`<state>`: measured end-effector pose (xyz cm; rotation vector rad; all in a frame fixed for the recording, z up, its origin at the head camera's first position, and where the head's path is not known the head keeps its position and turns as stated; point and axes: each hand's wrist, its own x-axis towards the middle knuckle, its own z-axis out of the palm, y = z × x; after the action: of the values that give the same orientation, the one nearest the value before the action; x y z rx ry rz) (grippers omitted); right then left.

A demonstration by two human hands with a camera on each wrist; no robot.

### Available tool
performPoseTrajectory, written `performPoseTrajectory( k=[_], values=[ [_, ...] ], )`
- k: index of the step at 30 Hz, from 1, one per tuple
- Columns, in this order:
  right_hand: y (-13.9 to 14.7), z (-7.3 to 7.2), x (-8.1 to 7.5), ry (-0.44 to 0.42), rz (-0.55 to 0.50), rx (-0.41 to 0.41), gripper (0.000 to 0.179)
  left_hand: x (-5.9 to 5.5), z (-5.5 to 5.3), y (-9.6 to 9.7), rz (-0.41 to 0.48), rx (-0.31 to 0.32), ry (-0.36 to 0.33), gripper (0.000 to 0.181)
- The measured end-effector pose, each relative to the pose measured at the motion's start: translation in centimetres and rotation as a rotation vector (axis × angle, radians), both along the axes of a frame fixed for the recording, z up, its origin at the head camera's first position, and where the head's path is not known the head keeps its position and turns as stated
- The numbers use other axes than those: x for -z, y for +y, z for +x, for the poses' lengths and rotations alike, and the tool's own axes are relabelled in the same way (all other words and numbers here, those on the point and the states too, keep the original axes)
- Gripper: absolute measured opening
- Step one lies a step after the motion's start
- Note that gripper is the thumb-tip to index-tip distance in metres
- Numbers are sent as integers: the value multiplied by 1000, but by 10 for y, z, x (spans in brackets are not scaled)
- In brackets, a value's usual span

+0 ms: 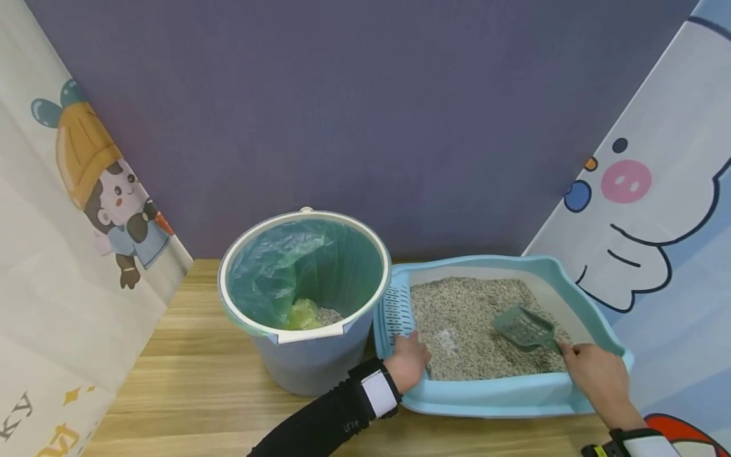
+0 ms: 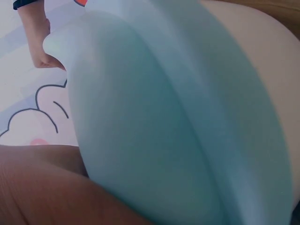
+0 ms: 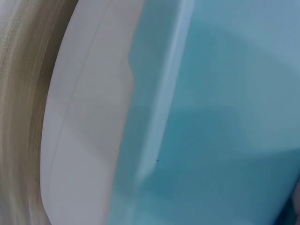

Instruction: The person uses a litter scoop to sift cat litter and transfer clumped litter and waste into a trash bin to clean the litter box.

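A light-blue litter box (image 1: 485, 403) holds grey-beige cat litter (image 1: 457, 304), with a small white patch near its left front. My left hand (image 1: 407, 362) grips the box's rim at the front left corner, its fingers over the edge; the left wrist view shows part of this hand (image 2: 47, 187) against the outer wall. In my right hand (image 1: 599, 381) is the handle of a dark green slotted litter scoop (image 1: 524, 328). The scoop's head rests on the litter at the right side. From the right wrist view, the scoop is hidden and the box wall (image 3: 211, 117) fills most of it.
Left of the box, close against it, stands a grey bucket (image 1: 308, 362) lined with a green bag (image 1: 263, 266). A yellow-green crumpled thing (image 1: 304, 314) and some litter lie inside. The wooden surface (image 1: 188, 355) meets a dark backdrop and printed side sheets.
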<state>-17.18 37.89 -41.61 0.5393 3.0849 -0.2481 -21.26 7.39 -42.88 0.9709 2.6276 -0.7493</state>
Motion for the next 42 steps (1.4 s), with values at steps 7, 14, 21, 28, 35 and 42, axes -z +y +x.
performPoseTrajectory(
  k=[7, 14, 21, 28, 35, 42],
  values=[
    [1, -6, -8, -137, -8, -44, 45, -1, 0, -3, -16, 25, 25, 60],
    [-1, -16, -12, -227, -1, -34, 44, 0, 7, -21, 115, 63, 59, 52],
    [-3, -19, -15, -205, 17, -74, 43, -17, 25, -59, 348, 269, 94, 60],
    [-9, -26, -15, -263, -14, -70, 45, -66, 52, -118, 614, 523, 325, 59],
    [-12, -20, -7, -291, -18, -55, 41, -79, 68, -177, 1003, 437, 795, 47],
    [-12, -18, -7, -297, 5, -46, 41, -66, 66, -198, 1086, 151, 957, 58]
  ],
)
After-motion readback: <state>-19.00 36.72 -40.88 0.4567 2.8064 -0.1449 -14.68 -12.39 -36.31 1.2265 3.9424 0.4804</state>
